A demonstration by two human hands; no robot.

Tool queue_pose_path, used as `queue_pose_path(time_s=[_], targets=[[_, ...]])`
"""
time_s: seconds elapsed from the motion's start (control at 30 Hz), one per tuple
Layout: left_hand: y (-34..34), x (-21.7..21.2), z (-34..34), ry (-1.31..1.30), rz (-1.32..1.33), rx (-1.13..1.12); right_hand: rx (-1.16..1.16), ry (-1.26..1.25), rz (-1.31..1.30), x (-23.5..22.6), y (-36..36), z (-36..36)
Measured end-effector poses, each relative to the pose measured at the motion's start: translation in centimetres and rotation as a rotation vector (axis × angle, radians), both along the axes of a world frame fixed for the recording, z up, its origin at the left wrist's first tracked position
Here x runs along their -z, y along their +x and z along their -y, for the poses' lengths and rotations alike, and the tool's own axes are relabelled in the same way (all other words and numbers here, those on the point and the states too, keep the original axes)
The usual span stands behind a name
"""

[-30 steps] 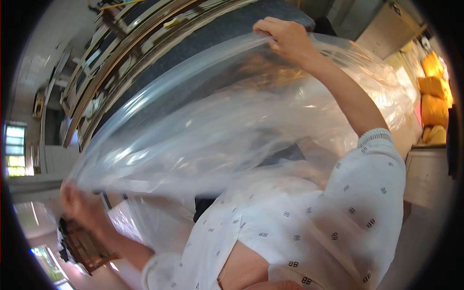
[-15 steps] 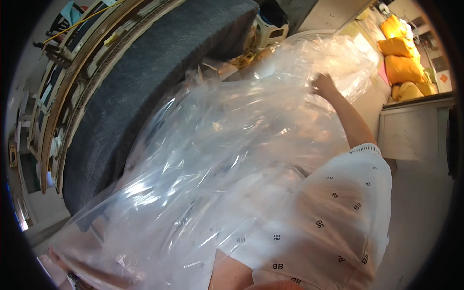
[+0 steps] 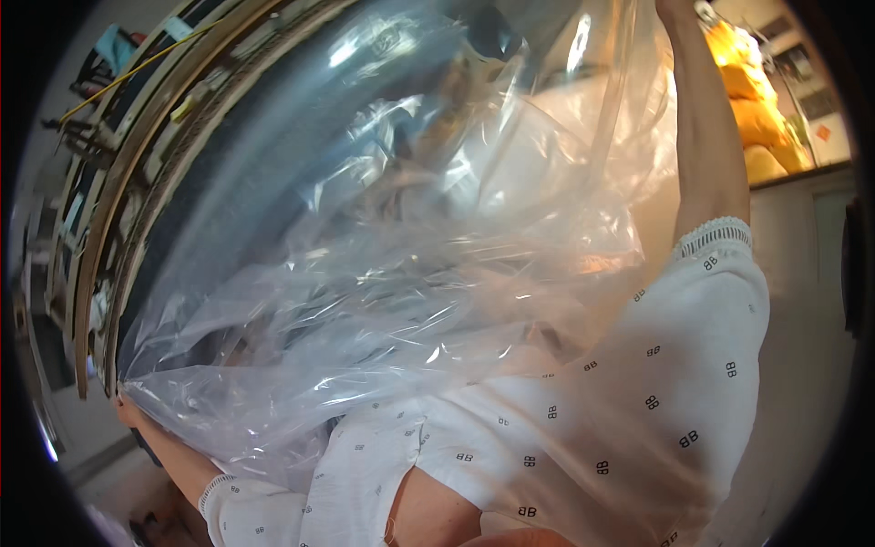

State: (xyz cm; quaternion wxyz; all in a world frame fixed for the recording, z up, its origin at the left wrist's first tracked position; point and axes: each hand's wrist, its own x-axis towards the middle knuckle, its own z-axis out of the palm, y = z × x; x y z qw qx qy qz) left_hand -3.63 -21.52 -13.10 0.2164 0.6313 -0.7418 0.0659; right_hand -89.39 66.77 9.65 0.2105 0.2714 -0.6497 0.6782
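A large clear plastic sheet (image 3: 365, 301), crumpled and shiny, spreads across the view between my raised arms. My left hand (image 3: 128, 409) is closed on its gathered edge at the far left, fingers partly hidden. At the top right, my right hand (image 3: 673, 7) is mostly cut off by the picture's upper edge. Long upright folds of the sheet run up to it, so it holds the plastic high, though its fingers do not show. Through the sheet, a dark grey surface shows blurred behind.
Curved wooden boards and frames (image 3: 100, 237) stand along the left, with a thin yellow stick (image 3: 137, 73) across them. At the upper right, orange-yellow bundles (image 3: 761, 109) are stacked above a pale cabinet (image 3: 802, 228).
My right hand has risen with the sheet toward the upper edge. My left hand has come into clear view at the left. The sheet now stands up in front of the grey surface.
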Motion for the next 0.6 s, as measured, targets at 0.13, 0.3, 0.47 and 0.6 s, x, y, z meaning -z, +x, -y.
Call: queue_pose_path(time_s=[0.13,0.3,0.47,0.6], targets=[[2.4,-0.2,-4.8,-0.012,-0.092,-0.079,0.101,0.179,-0.395,-2.3,14.3,17.0],[8.0,-2.5,-8.0,0.047,-0.068,0.022,-0.221,0.898,-0.578,15.9,5.7,21.7],[16.4,-4.9,-9.0,0.191,0.089,-0.201,-0.103,1.229,-0.092,13.8,8.3,29.1],[4.1,-3.3,-11.3,0.435,-0.540,-0.165,-0.230,1.057,-0.246,17.5,4.0,27.9]])
